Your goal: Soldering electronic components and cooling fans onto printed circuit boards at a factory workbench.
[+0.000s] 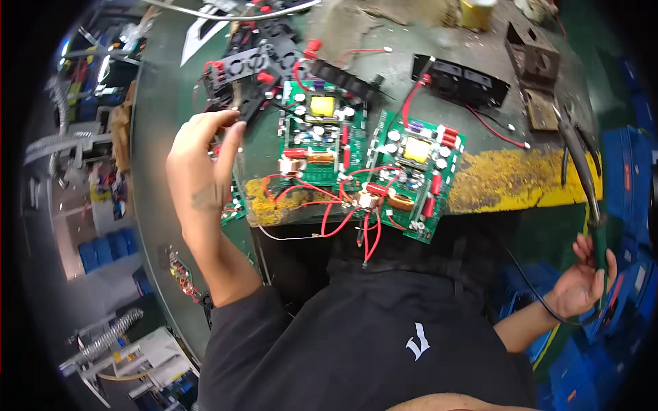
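Note:
My right hand [581, 284] is closed round the green handle of a soldering iron [584, 171], whose tip points up toward a rusty metal stand [534, 55]. Left of the boards, my left hand [204, 154] is raised with thumb and forefinger brought together; what lies between them is too small to make out. Two green circuit boards with yellow transformers lie side by side: the left board [315, 130] is flat on the bench, and the right board [418, 178] reaches over the yellow front edge. Red wires [329, 195] run loosely between them and hang over the edge.
A black end panel [459, 81] with red and black leads lies behind the right board. Black fan panels [253, 65] are heaped at the back left. Blue bins [617, 205] stand at the right. A small board [181, 274] lies on the green surface at the left.

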